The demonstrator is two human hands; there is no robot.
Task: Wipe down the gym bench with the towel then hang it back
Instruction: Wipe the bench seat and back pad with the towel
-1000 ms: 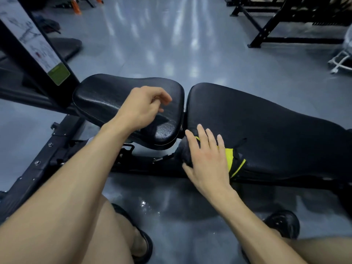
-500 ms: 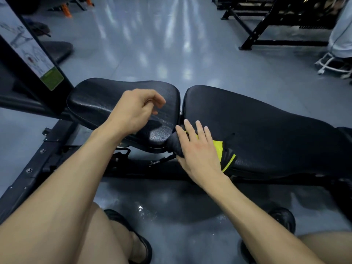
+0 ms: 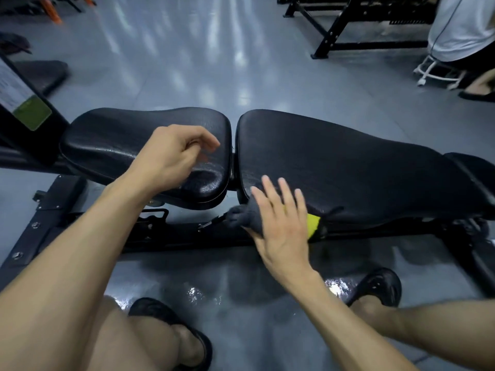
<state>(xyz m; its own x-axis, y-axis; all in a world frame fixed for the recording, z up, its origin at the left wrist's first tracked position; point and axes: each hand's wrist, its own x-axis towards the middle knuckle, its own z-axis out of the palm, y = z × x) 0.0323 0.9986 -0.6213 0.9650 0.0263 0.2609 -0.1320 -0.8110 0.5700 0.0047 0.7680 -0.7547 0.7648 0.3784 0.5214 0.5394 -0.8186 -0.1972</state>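
The grey gym floor [image 3: 187,62] fills the view, with dark racks [image 3: 348,36] at the far side and another person's legs and a white stool [image 3: 439,73] at the far right. Across the middle lies the table, a black padded gym bench: the long back pad [image 3: 348,162] to the right, the shorter seat pad [image 3: 120,140] to the left, a narrow gap between them. The towel [image 3: 246,216], dark grey with a yellow-green patch, sits bunched on the back pad's near edge beside that gap, partly overhanging. The right hand [image 3: 284,223] presses it with a flat grip, fingers straight and spread, nothing curled round the cloth. The left hand [image 3: 171,153] hovers above the seat pad, its grip loosely curled and empty.

Risk, as I judge it: with only a flat palm on a wad hanging over the edge, a sideways stroke could roll the towel off onto the floor or snag it in the frame hardware just below. No containers appear
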